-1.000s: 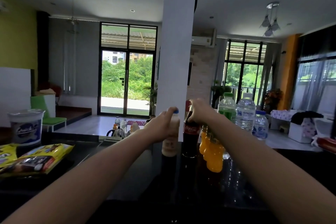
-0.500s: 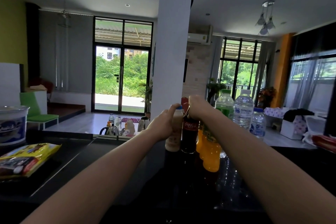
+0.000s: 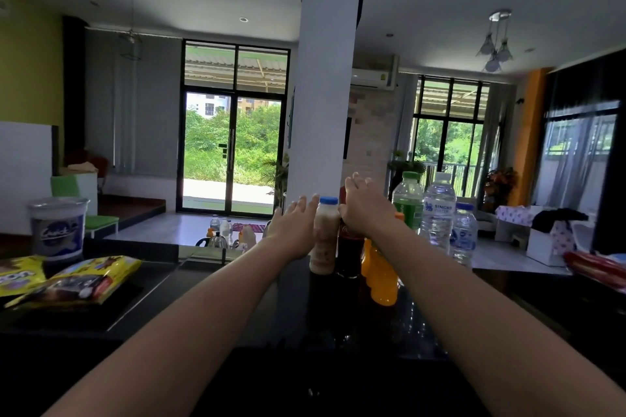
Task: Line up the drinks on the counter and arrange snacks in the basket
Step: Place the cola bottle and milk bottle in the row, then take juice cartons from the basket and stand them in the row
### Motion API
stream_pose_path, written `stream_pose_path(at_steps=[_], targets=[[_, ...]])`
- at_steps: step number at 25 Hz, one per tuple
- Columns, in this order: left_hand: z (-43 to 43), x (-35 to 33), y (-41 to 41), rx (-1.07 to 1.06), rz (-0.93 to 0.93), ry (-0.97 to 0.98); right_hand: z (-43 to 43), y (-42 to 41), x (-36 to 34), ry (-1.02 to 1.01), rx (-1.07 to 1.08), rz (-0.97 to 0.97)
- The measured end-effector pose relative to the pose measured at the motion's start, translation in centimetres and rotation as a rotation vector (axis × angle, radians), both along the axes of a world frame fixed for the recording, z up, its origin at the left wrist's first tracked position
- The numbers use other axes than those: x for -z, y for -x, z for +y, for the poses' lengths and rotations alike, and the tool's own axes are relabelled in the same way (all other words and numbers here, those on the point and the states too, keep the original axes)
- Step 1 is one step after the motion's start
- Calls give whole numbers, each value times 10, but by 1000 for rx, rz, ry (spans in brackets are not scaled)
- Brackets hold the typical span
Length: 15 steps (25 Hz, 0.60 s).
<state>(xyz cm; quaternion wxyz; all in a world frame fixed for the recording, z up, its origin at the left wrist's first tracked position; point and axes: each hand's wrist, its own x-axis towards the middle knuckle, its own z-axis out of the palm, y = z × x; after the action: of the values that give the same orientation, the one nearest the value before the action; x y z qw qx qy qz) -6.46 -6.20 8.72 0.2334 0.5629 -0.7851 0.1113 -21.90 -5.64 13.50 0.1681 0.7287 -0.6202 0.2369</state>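
A beige milk-drink bottle with a blue cap [image 3: 324,234] stands on the black counter [image 3: 338,322] beside a dark cola bottle [image 3: 349,247]. My left hand [image 3: 295,226] is spread with straight fingers just left of the beige bottle. My right hand [image 3: 364,206] is spread too, in front of the cola bottle's top, holding nothing. Two orange drink bottles [image 3: 381,278] stand in front of a green bottle [image 3: 408,201] and two clear water bottles [image 3: 438,210]. Yellow snack bags [image 3: 79,281] lie at the left.
A round tub with a dark label [image 3: 57,228] stands at the far left behind the snack bags. A red packet [image 3: 596,267] lies at the right edge. A white pillar [image 3: 327,78] rises just beyond the counter. A sink with bottles [image 3: 223,237] sits behind the counter.
Both hands have let go: the left released the beige bottle, the right released the cola bottle, and their fingers are now spread. The two bottles stand side by side.
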Motion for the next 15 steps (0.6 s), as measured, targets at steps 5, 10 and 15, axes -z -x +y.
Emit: stream_pose_path(at_steps=[5,10,15], targets=[[61,12,-29,-147,-50,-102,54,-9,34,-129,-41,18],[132,49,-39,-156,-59,-126,122,-23,77,-228,-42,26],[204,102,-48,-46,54,-62,196,-36,129,-297,-33,-47]])
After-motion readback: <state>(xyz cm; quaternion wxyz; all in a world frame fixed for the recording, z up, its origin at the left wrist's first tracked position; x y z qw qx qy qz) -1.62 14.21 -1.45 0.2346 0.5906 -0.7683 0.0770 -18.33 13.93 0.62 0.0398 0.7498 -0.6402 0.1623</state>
